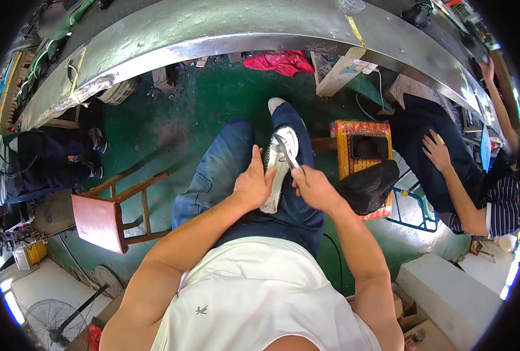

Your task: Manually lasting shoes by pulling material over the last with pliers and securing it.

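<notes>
A shoe upper (284, 140), whitish with a dark stitched edge, lies sole side up along my right thigh, its bottom facing me. My left hand (253, 181) grips its left side, index finger stretched along the edge and thumb near the middle. In my right hand (313, 186) is a curved metal hand tool (288, 153). Its grey head lies over the shoe's bottom; whether it touches cannot be told. My fingers hide most of the tool's handle.
A long metal-edged bench (213, 48) crosses ahead. To the right, a stool with an orange beaded top (345, 169) bears a phone (369, 147) and a black bag-like thing (370, 187); a seated person's hand (437, 151) is beyond. A wooden stool (99, 222) and a fan (55, 327) are at left.
</notes>
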Tool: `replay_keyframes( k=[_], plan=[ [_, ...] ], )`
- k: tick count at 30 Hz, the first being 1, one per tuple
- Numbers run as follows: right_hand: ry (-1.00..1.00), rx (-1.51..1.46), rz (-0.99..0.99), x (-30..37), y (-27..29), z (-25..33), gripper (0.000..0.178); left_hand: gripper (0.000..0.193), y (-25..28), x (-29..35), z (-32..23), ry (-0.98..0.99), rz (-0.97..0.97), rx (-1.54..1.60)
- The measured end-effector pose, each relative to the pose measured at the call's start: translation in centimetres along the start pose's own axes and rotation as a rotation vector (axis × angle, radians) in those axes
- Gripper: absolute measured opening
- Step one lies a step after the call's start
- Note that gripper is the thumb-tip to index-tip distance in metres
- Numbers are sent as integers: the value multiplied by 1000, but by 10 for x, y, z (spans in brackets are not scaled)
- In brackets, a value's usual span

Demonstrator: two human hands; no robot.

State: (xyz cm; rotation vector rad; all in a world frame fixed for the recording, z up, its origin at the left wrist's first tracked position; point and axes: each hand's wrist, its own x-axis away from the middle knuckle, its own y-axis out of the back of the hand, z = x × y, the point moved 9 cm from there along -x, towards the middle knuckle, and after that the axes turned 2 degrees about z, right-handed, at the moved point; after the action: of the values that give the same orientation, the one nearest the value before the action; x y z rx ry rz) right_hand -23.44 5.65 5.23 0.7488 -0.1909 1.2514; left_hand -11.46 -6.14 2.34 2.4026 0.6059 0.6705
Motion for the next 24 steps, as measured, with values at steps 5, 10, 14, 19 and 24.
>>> replay_keyframes(
  k=[5,10,14,19,24],
  plan=[
    [214,63,-126,27,1,20,37,90,-2,2,-1,138,167,62],
    [142,281,-59,31,-10,3,39,100,-10,18,19,-150,385,554],
    [144,50,-40,41,-8,30,41,103,-19,25,19,-85,473,682],
    [78,232,2,44,-37,-3,38,102,-11,13,9,-111,441,635],
    [-8,-229,-53,49,-41,-51,41,68,-7,-32,24,214,362,690]
  ],
)
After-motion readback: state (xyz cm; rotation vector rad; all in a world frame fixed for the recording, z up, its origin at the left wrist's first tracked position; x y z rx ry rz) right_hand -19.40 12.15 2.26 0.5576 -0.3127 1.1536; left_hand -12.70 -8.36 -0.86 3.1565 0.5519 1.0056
